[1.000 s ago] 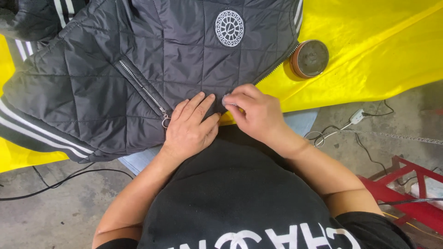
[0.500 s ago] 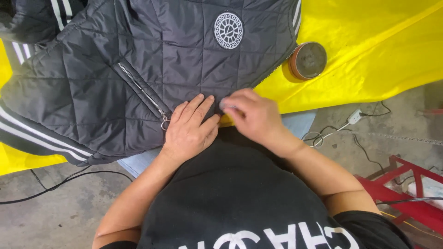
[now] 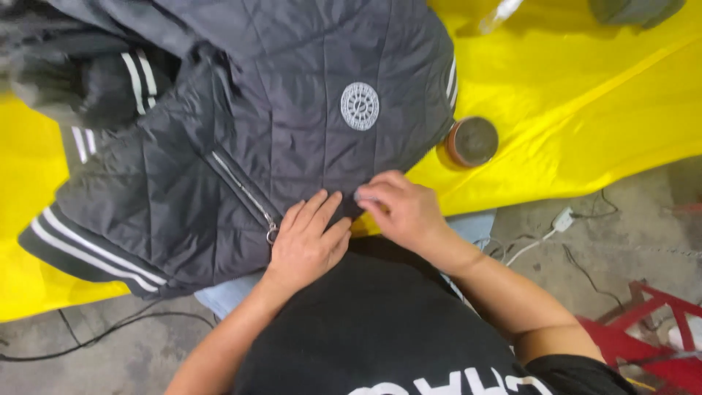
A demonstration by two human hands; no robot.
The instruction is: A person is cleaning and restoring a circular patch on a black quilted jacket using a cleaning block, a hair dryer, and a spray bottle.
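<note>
A black quilted jacket (image 3: 292, 139) with white striped cuffs, a round white badge (image 3: 360, 106) and a zipped pocket lies spread on a yellow sheet (image 3: 570, 110). My left hand (image 3: 308, 241) rests flat on the jacket's lower edge, fingers together, just right of the pocket's zip pull (image 3: 272, 235). My right hand (image 3: 398, 212) pinches the jacket's hem between thumb and fingers, next to the left hand's fingertips.
A round brown tin (image 3: 472, 141) sits on the yellow sheet right of the jacket. White and black cables (image 3: 545, 230) run over the concrete floor. A red metal frame (image 3: 643, 329) stands at the lower right. A clear bottle (image 3: 501, 13) lies at the top.
The view has shifted, so the jacket and tin sit lower in the picture. Both hands stay at the hem; the right hand's fingers have closed a little tighter on the fabric.
</note>
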